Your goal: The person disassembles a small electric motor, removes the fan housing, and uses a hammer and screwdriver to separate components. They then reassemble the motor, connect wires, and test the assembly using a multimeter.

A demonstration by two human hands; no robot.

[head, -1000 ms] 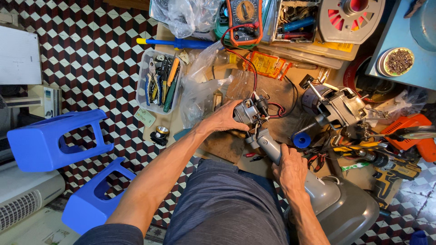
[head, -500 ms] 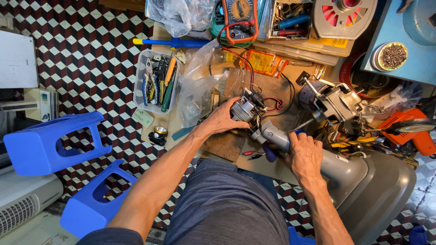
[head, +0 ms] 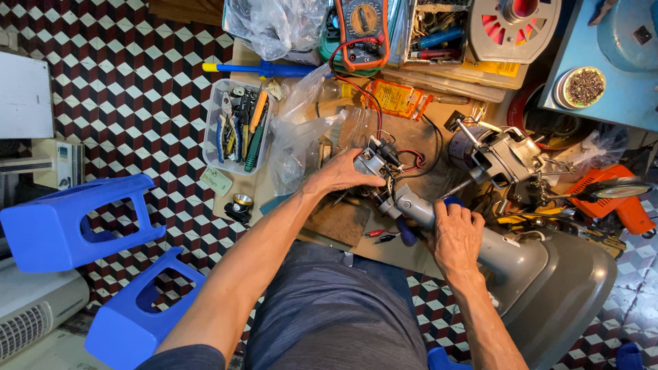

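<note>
Grey stand neck [head: 419, 209] lies across the workbench [head: 384, 257], its wide base [head: 569, 288] off the near right edge. Right hand [head: 456, 236] is wrapped around the neck just below its top. Left hand [head: 340, 175] is closed on the switch block [head: 375, 163] at the neck's tip, red and black wires [head: 411, 159] trailing from it. Motor [head: 497, 154] sits just beyond. Tool tray [head: 238, 127] rests left; multimeter [head: 363, 24] at the far edge.

Bare tabletop [head: 343, 220] lies near the left hand [head: 340, 175]; a plastic bag [head: 298, 140] and tool tray [head: 236, 127] crowd its far-left side.
</note>
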